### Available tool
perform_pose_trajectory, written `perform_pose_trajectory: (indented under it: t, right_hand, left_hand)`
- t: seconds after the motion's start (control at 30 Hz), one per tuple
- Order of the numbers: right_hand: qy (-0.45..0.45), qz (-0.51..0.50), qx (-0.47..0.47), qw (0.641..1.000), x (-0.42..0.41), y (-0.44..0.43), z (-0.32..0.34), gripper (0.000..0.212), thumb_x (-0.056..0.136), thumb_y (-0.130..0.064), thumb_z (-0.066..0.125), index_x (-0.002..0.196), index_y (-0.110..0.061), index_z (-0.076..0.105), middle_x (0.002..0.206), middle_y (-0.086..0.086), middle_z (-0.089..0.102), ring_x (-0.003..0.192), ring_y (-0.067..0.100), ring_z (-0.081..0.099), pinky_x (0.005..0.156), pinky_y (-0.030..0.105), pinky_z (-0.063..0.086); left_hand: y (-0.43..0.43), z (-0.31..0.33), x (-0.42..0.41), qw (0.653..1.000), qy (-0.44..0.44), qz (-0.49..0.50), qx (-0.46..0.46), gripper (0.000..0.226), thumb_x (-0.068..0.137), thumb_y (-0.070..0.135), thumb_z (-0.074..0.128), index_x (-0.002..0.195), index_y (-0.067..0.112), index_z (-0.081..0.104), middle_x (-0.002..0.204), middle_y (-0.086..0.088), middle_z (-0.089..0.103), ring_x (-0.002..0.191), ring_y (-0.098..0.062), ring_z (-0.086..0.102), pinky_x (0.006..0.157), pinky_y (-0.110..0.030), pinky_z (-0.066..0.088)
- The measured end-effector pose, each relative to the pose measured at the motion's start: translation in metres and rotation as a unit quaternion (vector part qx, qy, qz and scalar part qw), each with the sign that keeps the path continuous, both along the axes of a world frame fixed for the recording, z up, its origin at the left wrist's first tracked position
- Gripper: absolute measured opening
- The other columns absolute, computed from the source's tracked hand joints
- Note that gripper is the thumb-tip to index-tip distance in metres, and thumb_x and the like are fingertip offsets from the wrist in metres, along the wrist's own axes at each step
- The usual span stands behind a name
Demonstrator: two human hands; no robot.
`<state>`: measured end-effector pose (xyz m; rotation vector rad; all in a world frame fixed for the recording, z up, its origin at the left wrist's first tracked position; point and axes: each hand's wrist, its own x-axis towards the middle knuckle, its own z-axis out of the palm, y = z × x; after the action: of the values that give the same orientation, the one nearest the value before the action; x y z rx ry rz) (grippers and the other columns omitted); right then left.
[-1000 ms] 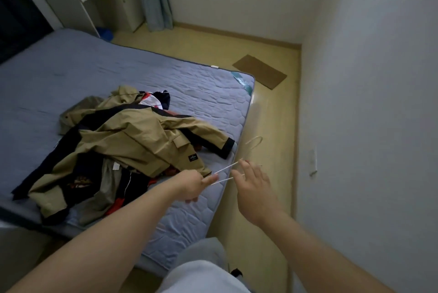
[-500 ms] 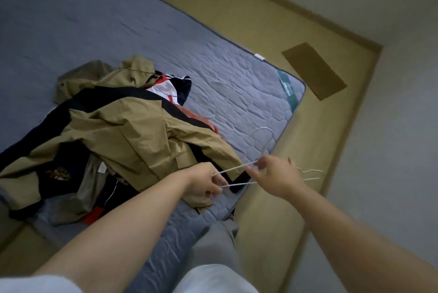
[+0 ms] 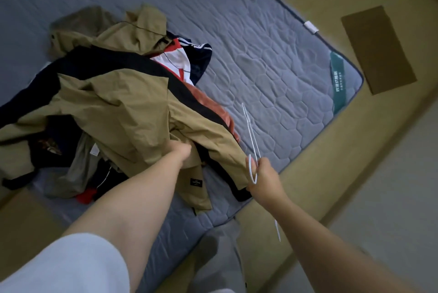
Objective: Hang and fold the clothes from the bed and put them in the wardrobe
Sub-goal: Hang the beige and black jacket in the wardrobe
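Here right hand grips white wire hanger; left hand buried in tan jacket, fingers hidden, grip unclear.

Only one view, worn up on the person's head. Looks forward and down, tipped to one side. Takes in the near corner of the bed slantwise, with the heap of clothes on it. Very near to both arms, with the left hand in the clothes and the right hand round a thin hanger. Shows floor farther off on the right. Blurs toward the edges.
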<state>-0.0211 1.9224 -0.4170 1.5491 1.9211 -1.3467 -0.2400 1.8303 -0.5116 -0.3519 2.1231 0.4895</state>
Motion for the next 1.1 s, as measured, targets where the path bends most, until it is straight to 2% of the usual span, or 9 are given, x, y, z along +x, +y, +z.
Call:
perform_pose_trajectory:
  t: [0.13,0.3,0.47,0.6,0.67,0.8,0.93,1.0,1.1]
  right_hand:
    - [-0.008,-0.009,-0.020,1.000,-0.008,0.008,-0.021,0.033,0.105,-0.044,0.040,0.082,-0.021,0.035,0.080,0.000,0.053,0.067,0.015,0.051,0.052,0.028,0.032]
    - [-0.016,0.025,-0.011,1.000,-0.015,0.026,-0.032,0.038,0.105,-0.050,0.036,0.086,-0.017,0.040,0.082,0.005,0.060,0.077,0.026,0.059,0.062,0.033,0.041]
    - [-0.011,0.016,-0.015,1.000,-0.017,0.031,-0.024,0.050,0.103,-0.056,0.033,0.094,-0.009,0.047,0.085,0.013,0.069,0.080,0.030,0.065,0.076,0.042,0.054]
    - [-0.011,0.014,-0.018,1.000,-0.022,0.030,0.000,0.043,0.103,-0.052,0.038,0.090,-0.012,0.045,0.091,0.014,0.066,0.085,0.033,0.066,0.081,0.046,0.055]
    - [-0.009,0.040,-0.022,0.999,-0.028,0.029,0.016,0.038,0.104,-0.046,0.041,0.093,-0.010,0.045,0.094,0.014,0.065,0.090,0.034,0.066,0.085,0.049,0.054]
    - [0.022,0.116,-0.020,0.993,-0.044,0.026,0.055,0.035,0.105,-0.043,0.041,0.100,-0.008,0.046,0.092,0.010,0.060,0.091,0.035,0.065,0.084,0.050,0.054]
    - [0.049,0.175,-0.007,0.983,-0.058,0.023,0.089,0.030,0.104,-0.034,0.046,0.109,-0.005,0.050,0.102,0.015,0.064,0.094,0.034,0.064,0.071,0.032,0.047]
    - [0.065,0.198,-0.002,0.978,-0.063,0.019,0.106,0.036,0.105,-0.037,0.042,0.107,-0.003,0.053,0.102,0.016,0.064,0.093,0.033,0.063,0.066,0.028,0.040]
    - [0.086,0.239,0.004,0.967,-0.066,0.011,0.133,0.025,0.106,-0.031,0.039,0.100,-0.011,0.053,0.095,0.007,0.061,0.090,0.028,0.060,0.065,0.029,0.042]
  left_hand:
    - [0.006,-0.034,0.005,0.964,-0.201,0.155,0.077,0.075,0.096,0.058,0.055,0.152,0.012,0.035,0.150,-0.015,0.046,0.132,-0.033,0.052,0.104,-0.043,0.047]
    - [0.036,-0.066,0.015,0.940,-0.209,0.238,0.129,0.075,0.091,0.055,0.065,0.150,0.018,0.038,0.150,-0.008,0.045,0.132,-0.029,0.051,0.106,-0.043,0.045]
    - [0.058,-0.059,0.025,0.937,-0.077,0.279,0.197,0.015,0.099,0.013,0.054,0.113,0.011,0.058,0.113,-0.011,0.062,0.099,-0.024,0.055,0.087,-0.033,0.043]
    - [0.038,-0.006,0.013,0.909,0.032,0.361,0.206,0.016,0.091,0.014,0.046,0.093,0.004,0.059,0.093,-0.010,0.064,0.078,-0.026,0.058,0.069,-0.030,0.047]
    - [0.015,0.028,-0.005,0.863,0.062,0.449,0.222,0.010,0.085,0.005,0.048,0.085,0.005,0.058,0.090,-0.010,0.064,0.071,-0.025,0.060,0.060,-0.028,0.050]
    - [-0.039,0.094,-0.040,0.802,0.081,0.547,0.223,0.032,0.085,-0.002,0.046,0.111,0.012,0.058,0.104,-0.009,0.062,0.086,-0.030,0.062,0.068,-0.038,0.054]
    - [-0.075,0.164,-0.042,0.848,0.006,0.466,0.251,0.025,0.094,0.036,0.057,0.109,0.017,0.064,0.113,-0.014,0.071,0.101,-0.033,0.067,0.090,-0.049,0.055]
    - [-0.088,0.197,-0.029,0.883,-0.031,0.388,0.262,0.051,0.083,0.066,0.067,0.105,0.021,0.068,0.103,-0.013,0.076,0.096,-0.031,0.071,0.088,-0.049,0.057]
    - [-0.108,0.240,0.000,0.910,0.030,0.312,0.270,0.039,0.089,0.047,0.071,0.112,0.016,0.071,0.099,-0.014,0.077,0.086,-0.032,0.074,0.074,-0.038,0.058]
